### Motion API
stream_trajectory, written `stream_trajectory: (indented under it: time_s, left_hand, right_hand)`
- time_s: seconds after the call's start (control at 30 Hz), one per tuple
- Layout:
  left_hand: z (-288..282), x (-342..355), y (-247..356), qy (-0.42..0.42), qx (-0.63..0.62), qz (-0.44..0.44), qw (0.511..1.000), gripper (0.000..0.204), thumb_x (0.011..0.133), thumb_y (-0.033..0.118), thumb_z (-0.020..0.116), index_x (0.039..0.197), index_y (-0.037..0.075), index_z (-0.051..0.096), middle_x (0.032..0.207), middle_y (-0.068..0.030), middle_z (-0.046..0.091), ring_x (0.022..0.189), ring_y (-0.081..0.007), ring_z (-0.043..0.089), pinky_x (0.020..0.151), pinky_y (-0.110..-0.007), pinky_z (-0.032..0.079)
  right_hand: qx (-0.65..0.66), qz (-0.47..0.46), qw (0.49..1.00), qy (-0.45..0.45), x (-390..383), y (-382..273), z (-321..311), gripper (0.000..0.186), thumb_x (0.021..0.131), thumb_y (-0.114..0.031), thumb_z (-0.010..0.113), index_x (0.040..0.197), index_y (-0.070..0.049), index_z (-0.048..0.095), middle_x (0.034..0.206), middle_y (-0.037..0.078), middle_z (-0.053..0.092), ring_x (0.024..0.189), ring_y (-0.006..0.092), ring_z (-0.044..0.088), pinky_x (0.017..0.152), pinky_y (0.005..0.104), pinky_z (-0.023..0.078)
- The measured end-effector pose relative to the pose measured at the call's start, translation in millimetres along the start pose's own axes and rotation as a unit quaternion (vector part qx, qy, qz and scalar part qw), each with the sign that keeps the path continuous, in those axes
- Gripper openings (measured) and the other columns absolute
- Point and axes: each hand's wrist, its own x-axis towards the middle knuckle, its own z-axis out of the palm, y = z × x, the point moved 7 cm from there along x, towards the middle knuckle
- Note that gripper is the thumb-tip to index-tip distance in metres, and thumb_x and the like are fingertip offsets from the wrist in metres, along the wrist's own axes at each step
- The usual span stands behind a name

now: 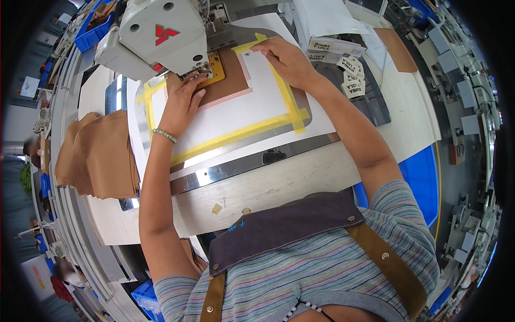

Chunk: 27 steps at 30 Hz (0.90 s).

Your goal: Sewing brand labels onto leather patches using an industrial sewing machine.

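Observation:
A brown panel (227, 86) with a pink edge lies on a white sheet framed by yellow tape (225, 143), under the head of a white sewing machine (161, 37). My left hand (185, 102) rests on the panel's left part with its fingers stretched out, the tips beside the needle area and a yellow plate (215, 68). My right hand (287, 61) is at the far right corner of the taped frame, fingertips down on the tape, with no object visible in it. The underside of its fingers is hidden.
Brown cut pieces (107, 155) are stacked at the left of the pale table (257, 185). Printed white labels (352, 78) lie at the right beside an open white box (335, 45). A blue bin (421, 180) stands at the right, near my elbow.

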Motion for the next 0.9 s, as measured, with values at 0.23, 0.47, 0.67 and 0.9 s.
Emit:
stream_trajectory:
  time_s: [0.23,0.47,0.67,0.9]
  left_hand:
    - [1.2,-1.8,-26.2,0.005,-0.132,-0.07,0.989,0.032,0.106,0.014,0.057,0.135,0.005,0.066,0.136,-0.0178,0.066,0.134,-0.0389,0.055,0.115,-0.044,0.042]
    - [-17.6,-22.2,-66.3,0.145,0.027,-0.09,0.985,0.036,0.105,0.019,0.062,0.137,0.005,0.066,0.147,-0.0164,0.062,0.141,-0.039,0.05,0.117,-0.047,0.04]
    - [0.5,-34.4,-78.0,0.07,0.202,-0.136,0.967,0.05,0.107,0.035,0.058,0.148,0.008,0.06,0.159,-0.0157,0.053,0.145,-0.0397,0.048,0.117,-0.053,0.039]
    - [-2.0,-28.1,-50.7,0.078,0.235,-0.118,0.962,0.043,0.106,0.027,0.06,0.144,0.007,0.065,0.149,-0.0192,0.06,0.135,-0.0393,0.055,0.113,-0.047,0.045]
  right_hand:
    - [0.011,-0.006,1.0,0.01,-0.9,3.3,-0.2,0.027,0.106,-0.012,0.053,0.127,-0.009,0.071,0.118,0.013,0.069,0.112,0.0334,0.064,0.096,0.0427,0.052]
    - [0.014,-0.031,0.999,0.015,-2.7,-2.2,1.4,0.027,0.108,-0.012,0.053,0.128,-0.009,0.071,0.119,0.012,0.07,0.109,0.0316,0.065,0.096,0.0414,0.052]
    - [0.014,-0.031,0.999,0.013,-2.5,-2.2,3.2,0.027,0.108,-0.013,0.053,0.127,-0.008,0.071,0.121,0.012,0.07,0.112,0.0318,0.065,0.098,0.0409,0.052]
    - [0.038,-0.016,0.999,0.031,1.7,-14.6,-15.5,0.029,0.108,-0.015,0.051,0.128,-0.011,0.072,0.116,0.011,0.069,0.112,0.032,0.064,0.099,0.0427,0.051]
